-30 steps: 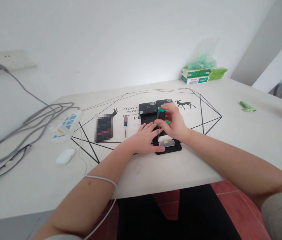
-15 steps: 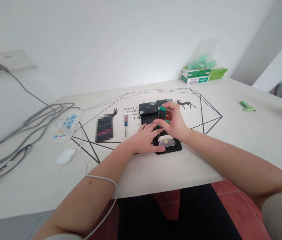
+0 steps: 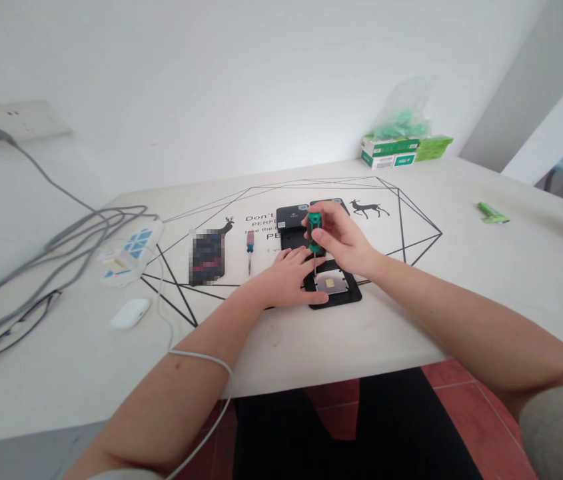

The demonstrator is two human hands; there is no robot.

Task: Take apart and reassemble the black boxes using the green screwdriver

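Observation:
My right hand [image 3: 344,241] is closed round a green-and-black screwdriver [image 3: 314,233], held nearly upright with its thin tip down on a black device [image 3: 348,293] that carries a silver plate [image 3: 330,285] with a small yellow square. My left hand [image 3: 288,280] lies flat on the table, fingers stretched against the left side of that device. Just behind them lie two black boxes [image 3: 291,218] side by side.
A small screwdriver with a red-and-blue handle [image 3: 250,249] and a dark blurred object [image 3: 207,257] lie to the left. Further left are a power strip [image 3: 131,250], grey cables [image 3: 36,267] and a white case [image 3: 130,312]. Green boxes [image 3: 391,151] stand at the back, a green lighter [image 3: 493,213] at right.
My right hand has shifted the screwdriver slightly left and stood it more upright over the plate's top-left corner. My left hand has stayed in place.

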